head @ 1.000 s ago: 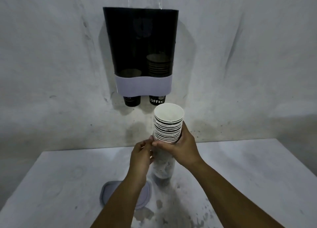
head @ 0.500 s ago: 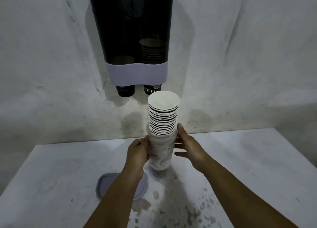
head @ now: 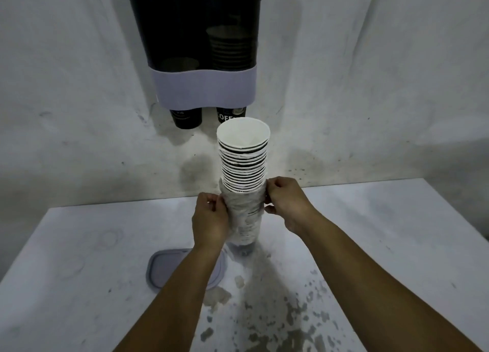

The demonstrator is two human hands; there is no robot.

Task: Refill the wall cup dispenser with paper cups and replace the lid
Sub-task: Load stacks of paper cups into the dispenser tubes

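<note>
A tall stack of paper cups [head: 243,161] stands upright above the table, its lower half inside a clear plastic sleeve [head: 244,219]. My left hand [head: 210,219] pinches the sleeve on its left side. My right hand [head: 284,202] pinches the sleeve's upper edge on the right. On the wall above hangs the dark cup dispenser [head: 195,34] with a pale lower band; one column holds several cups, and two black cups poke out below. The grey dispenser lid [head: 164,269] lies flat on the table, partly hidden by my left forearm.
The white table [head: 79,285] runs up to a stained grey wall [head: 370,87]. Dark speckled stains mark the table surface near its front right. The dispenser's top is cut off by the frame.
My right hand went from gripping the stack, to lying open beside it, to pinching the sleeve's edge. More cups stand bare above the sleeve. The view tilted down and closer.
</note>
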